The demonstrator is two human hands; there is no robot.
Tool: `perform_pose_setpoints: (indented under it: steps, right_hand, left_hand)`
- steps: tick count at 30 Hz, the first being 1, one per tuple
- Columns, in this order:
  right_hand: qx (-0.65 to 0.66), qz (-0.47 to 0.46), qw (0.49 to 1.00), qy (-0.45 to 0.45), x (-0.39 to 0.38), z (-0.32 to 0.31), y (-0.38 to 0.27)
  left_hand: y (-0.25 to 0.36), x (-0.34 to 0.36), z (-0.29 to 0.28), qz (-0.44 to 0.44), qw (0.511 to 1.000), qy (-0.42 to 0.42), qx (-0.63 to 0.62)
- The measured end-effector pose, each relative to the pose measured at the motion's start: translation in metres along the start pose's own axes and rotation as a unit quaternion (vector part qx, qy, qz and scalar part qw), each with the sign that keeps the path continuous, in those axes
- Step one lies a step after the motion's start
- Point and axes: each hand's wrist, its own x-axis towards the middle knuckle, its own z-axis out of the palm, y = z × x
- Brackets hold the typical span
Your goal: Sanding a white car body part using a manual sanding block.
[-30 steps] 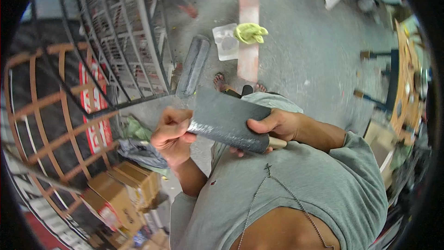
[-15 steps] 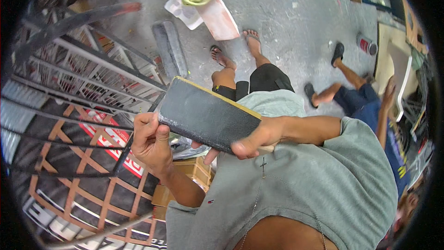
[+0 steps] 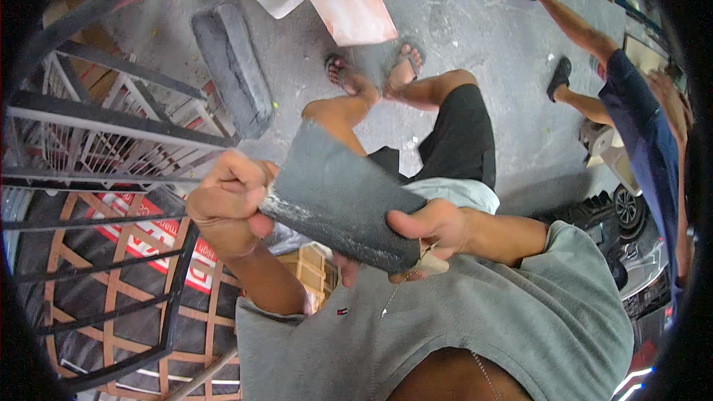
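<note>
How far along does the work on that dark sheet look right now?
Done: a pale, scuffed streak shows along the dark grey sheet near its left edge. In hand: the left hand is fisted on that edge, and the right hand grips the lower right corner, holding the sheet up above the lap. Left: most of its face looks evenly dark. A similar grey strip lies untouched on the concrete floor.

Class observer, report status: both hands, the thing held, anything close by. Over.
Left hand fisted on one end of the dark grey flat rubbery sheet. Right hand pinching its other end. Metal bar rack close at left.
</note>
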Motion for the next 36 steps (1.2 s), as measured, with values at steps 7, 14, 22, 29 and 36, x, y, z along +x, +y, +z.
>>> perform_pose_setpoints:
  steps: [7, 14, 22, 29, 36]
  right_hand:
    - [-0.249, -0.157, 0.955, -0.034, 0.019, -0.1, -0.136]
    - [-0.322, -0.105, 0.941, 0.022, 0.027, -0.151, -0.222]
    - [-0.275, -0.115, 0.953, -0.049, 0.028, -0.176, -0.213]
    - [-0.463, -0.239, 0.854, 0.008, 0.02, -0.172, -0.212]
    - [-0.659, -0.437, 0.592, 0.155, 0.016, -0.205, -0.212]
  left_hand:
    - [-0.135, 0.075, -0.041, 0.091, 0.985, -0.031, 0.144]
    - [-0.226, 0.117, -0.072, 0.214, 0.961, -0.029, 0.172]
    - [-0.241, 0.124, -0.063, 0.322, 0.936, -0.117, 0.08]
    - [-0.246, 0.106, -0.011, 0.38, 0.895, 0.133, 0.191]
    - [-0.264, 0.073, 0.004, 0.254, 0.955, 0.12, 0.09]
